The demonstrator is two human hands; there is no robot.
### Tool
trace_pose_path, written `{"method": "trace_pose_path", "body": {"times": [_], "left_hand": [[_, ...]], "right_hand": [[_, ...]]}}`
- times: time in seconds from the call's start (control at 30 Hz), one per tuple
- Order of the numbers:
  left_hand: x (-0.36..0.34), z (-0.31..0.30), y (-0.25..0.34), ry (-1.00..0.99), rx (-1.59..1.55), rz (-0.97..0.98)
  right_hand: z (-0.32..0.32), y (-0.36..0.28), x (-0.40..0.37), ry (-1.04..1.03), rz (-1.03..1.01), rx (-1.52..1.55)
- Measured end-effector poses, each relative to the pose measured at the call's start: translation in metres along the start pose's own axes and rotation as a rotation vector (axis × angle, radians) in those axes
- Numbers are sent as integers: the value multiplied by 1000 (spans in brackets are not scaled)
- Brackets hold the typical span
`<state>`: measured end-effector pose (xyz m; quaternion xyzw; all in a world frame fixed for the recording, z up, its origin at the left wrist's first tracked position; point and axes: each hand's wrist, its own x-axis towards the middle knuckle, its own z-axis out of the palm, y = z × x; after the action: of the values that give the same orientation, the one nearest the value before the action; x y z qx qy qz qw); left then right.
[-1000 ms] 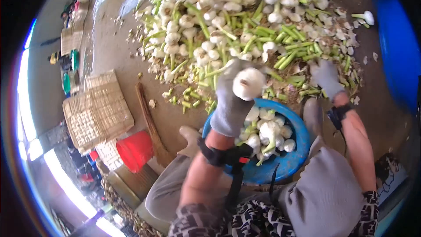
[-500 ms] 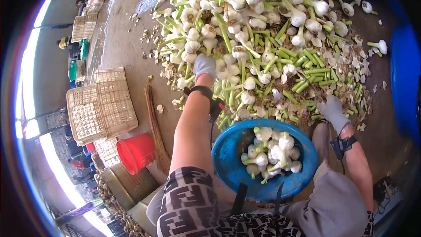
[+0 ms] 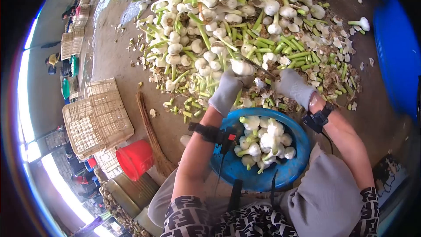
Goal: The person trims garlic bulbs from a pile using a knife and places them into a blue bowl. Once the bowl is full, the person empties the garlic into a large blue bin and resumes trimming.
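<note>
My left hand (image 3: 228, 88), in a grey glove, is closed around a garlic bulb (image 3: 242, 67) just above the blue basin. My right hand (image 3: 293, 87), gloved too, grips a thin dark tool (image 3: 262, 68) whose tip reaches to the bulb's upper side. Both hands are over the near edge of a large pile of garlic (image 3: 175, 39) with green stalks. Cut green stem pieces (image 3: 300, 55) lie among dry peelings on the right of the pile. Below my hands, the blue basin (image 3: 303, 166) holds several trimmed white bulbs (image 3: 265, 142).
At the left are stacked beige crates (image 3: 94, 118), a red bucket (image 3: 134, 159) and a straw broom (image 3: 151, 136). A large blue container (image 3: 397, 57) stands at the right edge. Farther left, more crates (image 3: 72, 44) line the hall.
My left hand has moved from the pile towards the basin and now holds a bulb. My right hand has risen and moved left with the tool, so the two hands are close together.
</note>
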<state>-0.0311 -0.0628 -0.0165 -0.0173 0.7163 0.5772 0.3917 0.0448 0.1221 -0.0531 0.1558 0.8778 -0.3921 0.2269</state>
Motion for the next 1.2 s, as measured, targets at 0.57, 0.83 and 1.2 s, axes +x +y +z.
{"method": "trace_pose_path", "body": {"times": [0.57,0.83,1.2], "left_hand": [[-10,36,-16,-73,490,533],[-33,49,33,84,461,324],[-3,76,-16,-129,-847,-222]], "right_hand": [[-15,14,-18,285,-495,-78],[-34,66,-21,47,94,919],[-48,9,-16,69,-314,660]]}}
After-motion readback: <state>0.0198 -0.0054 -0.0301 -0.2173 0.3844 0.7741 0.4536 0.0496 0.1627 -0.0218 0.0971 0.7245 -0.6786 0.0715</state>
